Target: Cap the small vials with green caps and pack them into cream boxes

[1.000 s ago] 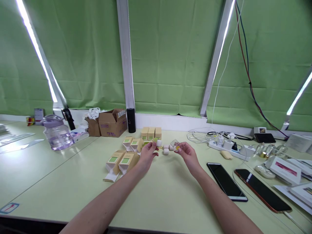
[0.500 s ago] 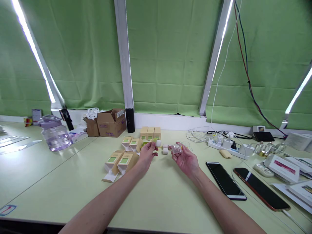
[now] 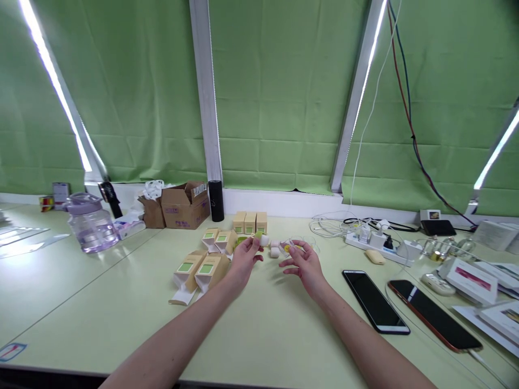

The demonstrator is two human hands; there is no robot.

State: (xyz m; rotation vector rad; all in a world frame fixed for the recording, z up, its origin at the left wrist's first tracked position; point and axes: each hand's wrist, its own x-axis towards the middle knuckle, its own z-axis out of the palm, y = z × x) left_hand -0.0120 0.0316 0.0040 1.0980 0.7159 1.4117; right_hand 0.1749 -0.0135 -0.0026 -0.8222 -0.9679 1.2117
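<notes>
My left hand [image 3: 244, 260] is closed in a pinch on a small white-and-green piece [image 3: 264, 240], held just above the table. To its right, my right hand [image 3: 305, 265], palm turned down, grips a clear plastic piece with a yellow spot [image 3: 287, 248] between thumb and fingers. Between the hands lie small white blocks [image 3: 274, 252]. Two opened cream cartons with green labels [image 3: 211, 268] stand left of my left wrist, their flaps hanging out. Smaller open cartons [image 3: 226, 239] are behind them, and a row of three cartons [image 3: 250, 221] stands farther back.
On the right lie a black phone with white edges [image 3: 376, 300], a second phone on a cable [image 3: 436, 313] and a power strip [image 3: 379, 246] with tangled cords. A purple-lidded jug [image 3: 94, 224], a brown cardboard box [image 3: 184, 208] and a black cylinder [image 3: 216, 201] stand at the left and back.
My right hand has turned from palm up to palm down, with the clear piece now at its fingertips. My left hand stays nearly in place with the white-and-green piece.
</notes>
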